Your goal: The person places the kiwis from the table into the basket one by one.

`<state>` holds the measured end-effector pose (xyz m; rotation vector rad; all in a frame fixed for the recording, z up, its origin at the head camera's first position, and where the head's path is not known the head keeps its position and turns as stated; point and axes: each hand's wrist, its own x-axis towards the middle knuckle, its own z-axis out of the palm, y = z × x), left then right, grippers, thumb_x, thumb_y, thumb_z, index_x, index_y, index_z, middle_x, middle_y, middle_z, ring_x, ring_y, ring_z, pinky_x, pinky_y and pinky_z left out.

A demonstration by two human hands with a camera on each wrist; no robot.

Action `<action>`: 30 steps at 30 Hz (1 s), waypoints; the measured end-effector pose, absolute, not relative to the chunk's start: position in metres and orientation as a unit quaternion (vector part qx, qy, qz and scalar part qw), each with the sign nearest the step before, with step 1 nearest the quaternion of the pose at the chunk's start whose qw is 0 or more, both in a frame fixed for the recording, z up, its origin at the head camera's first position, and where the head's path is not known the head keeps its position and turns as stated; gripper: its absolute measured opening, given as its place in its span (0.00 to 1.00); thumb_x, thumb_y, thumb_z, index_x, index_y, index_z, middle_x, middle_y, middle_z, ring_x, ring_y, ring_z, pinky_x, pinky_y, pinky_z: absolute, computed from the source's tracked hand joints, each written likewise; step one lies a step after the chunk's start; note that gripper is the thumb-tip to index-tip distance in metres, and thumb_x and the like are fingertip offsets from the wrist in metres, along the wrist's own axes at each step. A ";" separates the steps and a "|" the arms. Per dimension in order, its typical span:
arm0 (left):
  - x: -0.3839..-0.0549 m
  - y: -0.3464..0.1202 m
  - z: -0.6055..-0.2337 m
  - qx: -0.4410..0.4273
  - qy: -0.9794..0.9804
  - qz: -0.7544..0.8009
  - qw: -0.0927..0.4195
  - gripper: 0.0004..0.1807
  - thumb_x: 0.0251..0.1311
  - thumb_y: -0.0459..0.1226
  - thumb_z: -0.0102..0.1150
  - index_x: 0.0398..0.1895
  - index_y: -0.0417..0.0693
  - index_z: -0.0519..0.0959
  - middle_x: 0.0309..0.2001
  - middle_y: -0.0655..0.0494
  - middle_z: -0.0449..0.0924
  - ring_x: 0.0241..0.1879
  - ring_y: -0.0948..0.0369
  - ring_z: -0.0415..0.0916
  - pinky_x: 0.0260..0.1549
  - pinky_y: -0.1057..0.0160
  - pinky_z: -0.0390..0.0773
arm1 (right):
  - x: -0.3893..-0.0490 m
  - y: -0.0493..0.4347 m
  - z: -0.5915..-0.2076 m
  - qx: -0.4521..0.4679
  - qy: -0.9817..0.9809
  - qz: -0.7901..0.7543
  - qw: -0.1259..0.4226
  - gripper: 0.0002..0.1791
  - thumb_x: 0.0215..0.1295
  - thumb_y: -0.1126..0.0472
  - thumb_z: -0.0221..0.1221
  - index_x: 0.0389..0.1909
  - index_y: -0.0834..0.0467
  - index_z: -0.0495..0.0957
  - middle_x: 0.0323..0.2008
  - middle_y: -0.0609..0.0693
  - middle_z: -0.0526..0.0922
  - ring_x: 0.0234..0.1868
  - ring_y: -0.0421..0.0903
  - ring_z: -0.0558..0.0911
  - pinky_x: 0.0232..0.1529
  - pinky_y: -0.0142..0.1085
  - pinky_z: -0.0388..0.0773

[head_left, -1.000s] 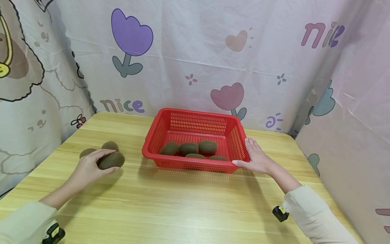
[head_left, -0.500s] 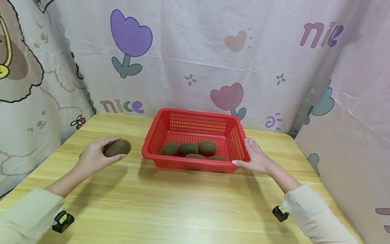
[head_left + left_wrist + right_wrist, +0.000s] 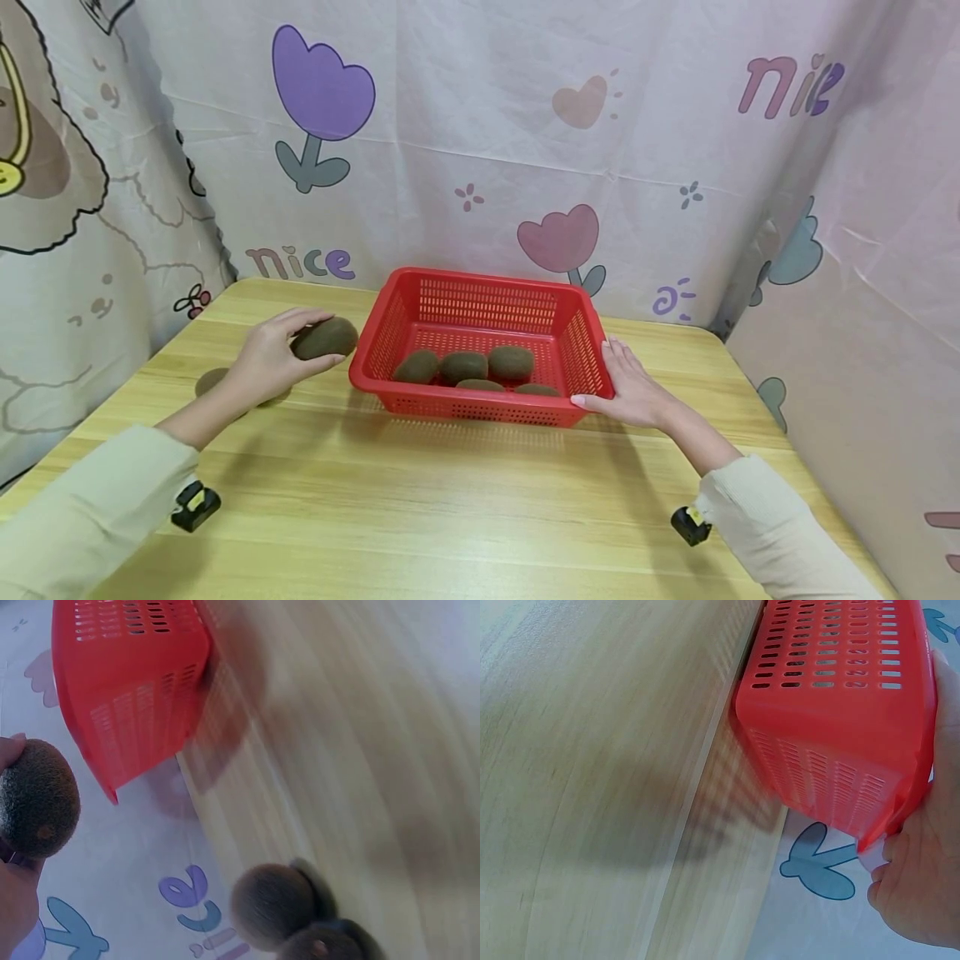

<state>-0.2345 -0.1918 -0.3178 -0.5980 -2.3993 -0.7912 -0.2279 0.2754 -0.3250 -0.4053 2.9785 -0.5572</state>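
Note:
My left hand (image 3: 273, 354) holds a brown kiwi (image 3: 327, 338) between fingers and thumb, up off the table, just left of a red plastic basket (image 3: 480, 407). In the left wrist view the held kiwi (image 3: 39, 799) shows its fuzzy skin and stem end. Several kiwis lie in the basket, among them a kiwi (image 3: 512, 362) near the middle; two are partly hidden by the front wall. My right hand (image 3: 633, 387) grips the basket's front right corner, thumb on the front rim and fingers along the right side.
Two more kiwis lie on the wooden table (image 3: 450, 508) at the left: one kiwi (image 3: 211, 382) beside my left forearm, the other largely behind it. A printed curtain (image 3: 465, 108) hangs behind the table and along both sides.
My left hand has lifted one kiwi from the group on the table and carried it right and away from me, up to the basket's left rim. The right hand and basket have stayed in place.

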 end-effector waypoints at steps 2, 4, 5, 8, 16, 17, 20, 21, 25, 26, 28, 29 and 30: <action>-0.238 -0.186 -0.315 -0.226 -0.891 -0.297 0.259 0.29 0.39 0.33 0.74 0.49 0.36 0.77 0.47 0.40 0.80 0.47 0.47 0.76 0.41 0.57 0.77 | -0.228 0.276 -0.325 -0.133 0.973 -0.182 0.042 0.59 0.54 0.33 0.55 0.71 0.67 0.37 0.72 0.67 0.37 0.72 0.65 0.39 0.67 0.64 0.45; -0.240 -0.180 -0.313 -0.229 -0.891 -0.308 0.245 0.29 0.40 0.33 0.73 0.50 0.36 0.77 0.48 0.39 0.79 0.47 0.46 0.76 0.40 0.48 0.77 | -0.228 0.276 -0.326 -0.133 0.973 -0.181 0.042 0.59 0.54 0.33 0.55 0.71 0.67 0.37 0.72 0.66 0.37 0.72 0.65 0.39 0.67 0.63 0.45; -0.242 -0.177 -0.312 -0.231 -0.890 -0.314 0.238 0.29 0.41 0.33 0.73 0.50 0.36 0.76 0.49 0.38 0.78 0.47 0.45 0.76 0.41 0.45 0.78 | -0.228 0.276 -0.326 -0.133 0.974 -0.181 0.042 0.59 0.54 0.33 0.55 0.71 0.67 0.37 0.72 0.66 0.37 0.72 0.65 0.39 0.67 0.63 0.45; -0.246 -0.168 -0.309 -0.236 -0.887 -0.329 0.221 0.28 0.42 0.33 0.72 0.51 0.36 0.76 0.50 0.38 0.78 0.48 0.44 0.75 0.43 0.43 0.78 | -0.229 0.276 -0.327 -0.133 0.974 -0.179 0.041 0.60 0.54 0.33 0.54 0.71 0.67 0.36 0.72 0.66 0.37 0.72 0.65 0.39 0.67 0.64 0.46; -0.261 -0.146 -0.308 -0.262 -0.880 -0.334 0.212 0.28 0.42 0.33 0.72 0.50 0.35 0.76 0.50 0.38 0.78 0.45 0.46 0.76 0.42 0.46 0.79 | -0.229 0.276 -0.327 -0.137 0.974 -0.178 0.034 0.59 0.54 0.33 0.54 0.71 0.67 0.37 0.72 0.66 0.37 0.72 0.65 0.39 0.67 0.64 0.46; -0.263 -0.143 -0.308 -0.265 -0.879 -0.337 0.210 0.28 0.42 0.33 0.72 0.50 0.35 0.76 0.50 0.38 0.77 0.45 0.46 0.76 0.42 0.46 0.78 | -0.229 0.276 -0.327 -0.138 0.974 -0.178 0.033 0.59 0.54 0.33 0.55 0.71 0.67 0.37 0.72 0.66 0.37 0.72 0.65 0.39 0.67 0.64 0.46; -0.269 -0.135 -0.309 -0.271 -0.877 -0.341 0.203 0.28 0.43 0.33 0.71 0.51 0.35 0.75 0.51 0.38 0.77 0.46 0.45 0.75 0.43 0.46 0.77 | -0.229 0.276 -0.327 -0.137 0.974 -0.179 0.033 0.59 0.54 0.34 0.55 0.71 0.67 0.37 0.72 0.66 0.37 0.72 0.65 0.39 0.67 0.63 0.45; -0.271 -0.133 -0.309 -0.273 -0.877 -0.341 0.201 0.28 0.43 0.33 0.71 0.51 0.35 0.75 0.51 0.37 0.77 0.46 0.45 0.75 0.44 0.46 0.77 | -0.229 0.276 -0.327 -0.137 0.974 -0.179 0.032 0.59 0.54 0.34 0.55 0.71 0.67 0.37 0.72 0.66 0.37 0.72 0.65 0.39 0.67 0.63 0.45; -0.279 -0.122 -0.313 -0.281 -0.876 -0.339 0.197 0.28 0.43 0.32 0.71 0.51 0.34 0.75 0.51 0.37 0.77 0.47 0.45 0.75 0.44 0.46 0.77 | -0.229 0.276 -0.328 -0.136 0.974 -0.180 0.032 0.59 0.54 0.33 0.55 0.71 0.66 0.37 0.72 0.66 0.37 0.72 0.65 0.39 0.67 0.63 0.45; -0.281 -0.120 -0.314 -0.282 -0.876 -0.338 0.195 0.27 0.44 0.32 0.71 0.51 0.34 0.75 0.51 0.37 0.77 0.47 0.45 0.75 0.45 0.46 0.77 | -0.229 0.276 -0.328 -0.136 0.974 -0.181 0.032 0.59 0.54 0.33 0.55 0.71 0.66 0.37 0.72 0.66 0.37 0.72 0.65 0.39 0.67 0.63 0.45; -0.285 -0.115 -0.315 -0.285 -0.878 -0.335 0.188 0.27 0.45 0.31 0.70 0.51 0.33 0.75 0.51 0.37 0.77 0.47 0.45 0.75 0.47 0.46 0.77 | -0.229 0.276 -0.328 -0.137 0.973 -0.183 0.032 0.59 0.54 0.33 0.55 0.71 0.66 0.37 0.72 0.66 0.37 0.72 0.65 0.39 0.68 0.63 0.44; -0.287 -0.113 -0.316 -0.287 -0.879 -0.334 0.183 0.27 0.45 0.31 0.70 0.51 0.33 0.74 0.51 0.37 0.77 0.48 0.45 0.75 0.47 0.46 0.77 | -0.229 0.276 -0.328 -0.137 0.973 -0.184 0.032 0.59 0.54 0.33 0.55 0.71 0.66 0.37 0.72 0.66 0.37 0.72 0.65 0.39 0.68 0.63 0.45; -0.289 -0.111 -0.316 -0.286 -0.881 -0.333 0.176 0.27 0.45 0.31 0.69 0.52 0.33 0.74 0.51 0.38 0.76 0.48 0.45 0.74 0.48 0.46 0.77 | -0.230 0.276 -0.329 -0.137 0.972 -0.186 0.033 0.59 0.54 0.33 0.55 0.71 0.66 0.37 0.72 0.66 0.37 0.72 0.65 0.39 0.67 0.63 0.45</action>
